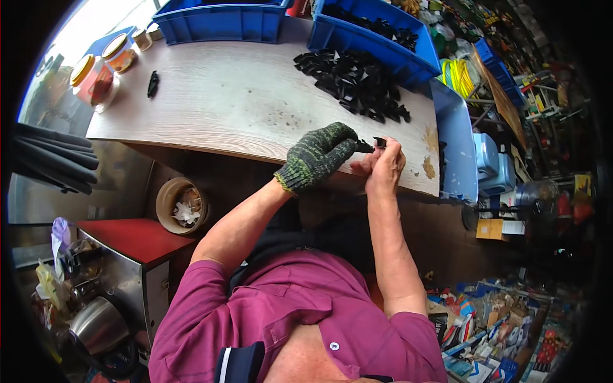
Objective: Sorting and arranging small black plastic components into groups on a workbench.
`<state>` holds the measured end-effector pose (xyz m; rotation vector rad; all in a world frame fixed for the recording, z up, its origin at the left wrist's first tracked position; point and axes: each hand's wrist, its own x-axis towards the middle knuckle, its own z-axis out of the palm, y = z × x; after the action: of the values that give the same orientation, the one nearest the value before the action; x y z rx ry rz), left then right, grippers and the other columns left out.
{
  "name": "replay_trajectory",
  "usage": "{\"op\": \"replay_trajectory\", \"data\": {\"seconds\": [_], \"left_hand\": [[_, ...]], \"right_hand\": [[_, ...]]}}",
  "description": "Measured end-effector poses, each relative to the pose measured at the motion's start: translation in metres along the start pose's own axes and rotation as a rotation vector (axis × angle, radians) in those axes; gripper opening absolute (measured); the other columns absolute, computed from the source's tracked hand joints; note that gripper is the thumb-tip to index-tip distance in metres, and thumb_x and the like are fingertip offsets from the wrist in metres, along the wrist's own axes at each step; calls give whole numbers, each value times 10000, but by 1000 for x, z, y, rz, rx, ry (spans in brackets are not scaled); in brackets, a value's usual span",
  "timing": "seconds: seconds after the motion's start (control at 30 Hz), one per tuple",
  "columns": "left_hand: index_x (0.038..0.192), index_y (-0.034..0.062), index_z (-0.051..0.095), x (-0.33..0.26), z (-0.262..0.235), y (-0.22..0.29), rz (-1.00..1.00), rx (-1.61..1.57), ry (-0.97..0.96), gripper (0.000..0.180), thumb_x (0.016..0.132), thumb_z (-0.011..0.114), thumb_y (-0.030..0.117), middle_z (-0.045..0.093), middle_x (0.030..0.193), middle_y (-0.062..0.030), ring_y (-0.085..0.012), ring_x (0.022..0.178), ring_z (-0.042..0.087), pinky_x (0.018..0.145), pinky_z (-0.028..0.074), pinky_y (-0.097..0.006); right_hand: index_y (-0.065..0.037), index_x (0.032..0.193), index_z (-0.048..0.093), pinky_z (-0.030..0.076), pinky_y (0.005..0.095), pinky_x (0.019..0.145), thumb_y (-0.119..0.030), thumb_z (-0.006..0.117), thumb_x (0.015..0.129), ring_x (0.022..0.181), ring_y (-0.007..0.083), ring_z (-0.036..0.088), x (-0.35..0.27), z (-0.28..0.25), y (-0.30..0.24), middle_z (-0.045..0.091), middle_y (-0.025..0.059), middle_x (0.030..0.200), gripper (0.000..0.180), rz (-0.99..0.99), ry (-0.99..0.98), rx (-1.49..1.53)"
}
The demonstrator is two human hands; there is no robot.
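My left hand (322, 153) wears a dark green knitted glove, and its fingers are closed on a small black plastic piece (364, 147) that sticks out to the right. Bare and close beside it, my right hand (385, 169) has its thumb and forefinger pinched around a small dark object (380, 142); whether this belongs to the same piece, I cannot tell. Both hands are over the near edge of the light wood-grain table (211, 105). Beyond them lies a heap of similar black plastic pieces (354, 80).
A blue crate (412, 64) holding more black pieces stands behind the heap, with another blue crate (220, 25) at the back. Jars (92, 80) and one black piece (153, 84) are at the left. Below are a waste bucket (167, 207) and a red-topped cabinet (128, 237).
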<state>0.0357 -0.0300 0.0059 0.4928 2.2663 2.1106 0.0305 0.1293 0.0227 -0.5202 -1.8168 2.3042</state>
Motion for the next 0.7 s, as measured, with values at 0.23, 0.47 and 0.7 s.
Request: {"op": "replay_trajectory", "data": {"seconds": [0.23,0.47,0.7], "left_hand": [[1066,26,651,5,19,-7,76,78,82,249,954,592,240,670,998,-193,-401,937,636,765,508,-452],[1127,32,647,8,32,-2,-75,-99,131,237,987,565,205,692,862,-139,-216,717,678,660,525,-357],[1279,6,596,7,66,-11,128,38,224,324,980,587,131,682,1154,-158,-222,993,666,874,519,-334]], "right_hand": [[-67,852,534,475,324,386,-293,438,989,388,141,403,-2,-6,6,439,36,597,281,-110,-67,-71],[-98,857,539,431,311,379,-342,457,976,397,142,418,-1,-5,11,415,27,536,283,-154,-28,-126],[-100,737,510,395,279,458,-201,487,971,503,87,444,23,-35,33,435,-41,643,255,-513,-20,-356]]}}
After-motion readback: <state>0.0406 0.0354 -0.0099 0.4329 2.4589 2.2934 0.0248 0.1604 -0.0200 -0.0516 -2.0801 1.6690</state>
